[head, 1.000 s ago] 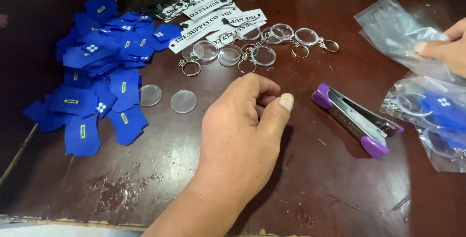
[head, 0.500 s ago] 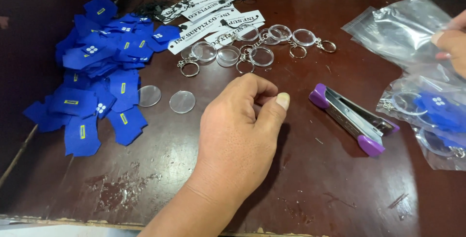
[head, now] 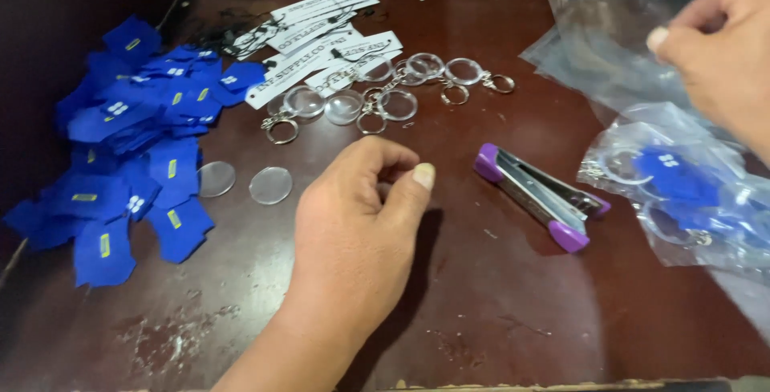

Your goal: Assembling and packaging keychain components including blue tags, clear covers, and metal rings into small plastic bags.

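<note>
My left hand (head: 361, 231) rests on the dark brown table (head: 497, 304) at the centre, fingers curled in and thumb pressed to the forefinger; nothing shows inside it. Just left of it lie two clear round discs (head: 270, 185). A purple and silver stapler (head: 537, 197) lies to its right, apart from it. My right hand (head: 722, 47) is at the upper right, fingers pinched on an empty clear plastic bag (head: 609, 47). Below that hand lie clear bags holding blue pieces and keyrings (head: 682, 191).
A heap of blue fabric tags (head: 136, 151) covers the table's left side. Several clear round keyrings (head: 385, 95) and white paper labels (head: 321, 39) lie at the back middle. The table's front edge runs along the bottom of the view.
My right hand has lifted up and back with the clear bag. My left hand has stayed in place, curled the same way.
</note>
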